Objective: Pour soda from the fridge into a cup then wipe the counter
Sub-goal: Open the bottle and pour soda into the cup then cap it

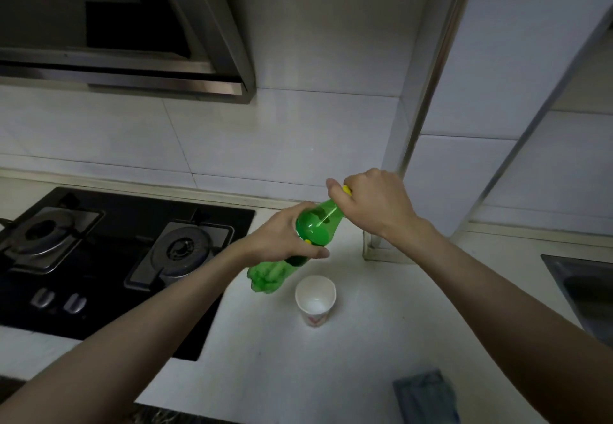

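A green plastic soda bottle (315, 224) is held tilted above the white counter (365, 340), its neck pointing up and to the right. My left hand (282, 241) wraps around the bottle's middle. My right hand (374, 201) is closed over the yellow cap (347, 189) at the top of the neck, hiding most of it. A white paper cup (315, 299) with a red mark stands upright and empty on the counter, just below and right of the bottle's base. A folded grey-blue cloth (426, 397) lies on the counter near the front edge.
A black two-burner gas hob (116, 257) fills the counter to the left, under a steel range hood (132, 58). A steel sink (580, 287) is at the right edge. A tiled wall column (404, 145) stands directly behind my right hand.
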Available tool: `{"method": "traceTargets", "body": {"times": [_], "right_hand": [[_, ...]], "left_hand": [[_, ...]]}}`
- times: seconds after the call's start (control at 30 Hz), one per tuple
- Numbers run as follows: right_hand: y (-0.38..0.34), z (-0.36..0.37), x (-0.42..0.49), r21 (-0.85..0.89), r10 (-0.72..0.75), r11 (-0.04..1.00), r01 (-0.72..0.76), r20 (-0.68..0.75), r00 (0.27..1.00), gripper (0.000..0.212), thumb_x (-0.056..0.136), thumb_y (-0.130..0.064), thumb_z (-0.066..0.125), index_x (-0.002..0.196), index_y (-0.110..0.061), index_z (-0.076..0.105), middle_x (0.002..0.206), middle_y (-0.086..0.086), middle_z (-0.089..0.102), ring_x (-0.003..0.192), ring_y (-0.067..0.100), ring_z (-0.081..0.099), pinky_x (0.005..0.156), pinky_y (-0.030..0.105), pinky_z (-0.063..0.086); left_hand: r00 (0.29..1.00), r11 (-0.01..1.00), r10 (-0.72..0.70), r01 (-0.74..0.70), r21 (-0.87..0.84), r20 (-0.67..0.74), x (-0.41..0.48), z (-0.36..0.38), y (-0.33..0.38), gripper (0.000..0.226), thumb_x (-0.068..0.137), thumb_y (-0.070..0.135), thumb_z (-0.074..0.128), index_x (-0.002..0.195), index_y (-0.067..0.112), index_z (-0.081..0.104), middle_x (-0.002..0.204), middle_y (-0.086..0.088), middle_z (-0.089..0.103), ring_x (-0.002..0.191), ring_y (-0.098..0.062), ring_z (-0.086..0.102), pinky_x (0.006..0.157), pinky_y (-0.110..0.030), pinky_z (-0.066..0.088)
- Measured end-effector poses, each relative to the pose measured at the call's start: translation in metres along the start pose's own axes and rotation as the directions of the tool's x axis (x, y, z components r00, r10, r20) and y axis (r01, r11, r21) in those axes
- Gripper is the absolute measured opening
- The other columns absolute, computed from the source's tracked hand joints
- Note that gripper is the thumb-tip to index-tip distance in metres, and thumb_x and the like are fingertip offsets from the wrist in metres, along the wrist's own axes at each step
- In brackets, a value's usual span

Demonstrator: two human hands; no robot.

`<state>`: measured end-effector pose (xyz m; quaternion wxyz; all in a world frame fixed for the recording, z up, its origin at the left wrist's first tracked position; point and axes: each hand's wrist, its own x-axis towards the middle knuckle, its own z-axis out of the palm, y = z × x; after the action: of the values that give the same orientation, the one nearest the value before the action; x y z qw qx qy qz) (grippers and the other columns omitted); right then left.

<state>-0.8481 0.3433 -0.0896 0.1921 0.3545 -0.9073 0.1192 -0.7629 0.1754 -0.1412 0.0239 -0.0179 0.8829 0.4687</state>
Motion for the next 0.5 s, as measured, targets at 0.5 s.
{"method": "traceTargets", "body": {"times": [0.5], "right_hand": [[-0.007, 0.017, 0.003, 0.242, 0.272, 0.923, -0.299, 0.139, 0.952, 0.046, 0.093, -0.027, 0.036, 0.05, -0.01, 0.038, 0.054, 0.007, 0.041, 0.062, 0.031, 0.049, 0.058, 0.032, 0.034]], "left_hand": [[0.928, 0.964, 0.053, 0.048, 0.26, -0.369, -0.002, 0.028, -0.007, 0.058, 0.06, 0.033, 0.081, 0.11, 0.025, 0.054, 0.089, 0.005, 0.068, 0.078, -0.021, 0.06, 0.066, -0.034, 0.05]]}}
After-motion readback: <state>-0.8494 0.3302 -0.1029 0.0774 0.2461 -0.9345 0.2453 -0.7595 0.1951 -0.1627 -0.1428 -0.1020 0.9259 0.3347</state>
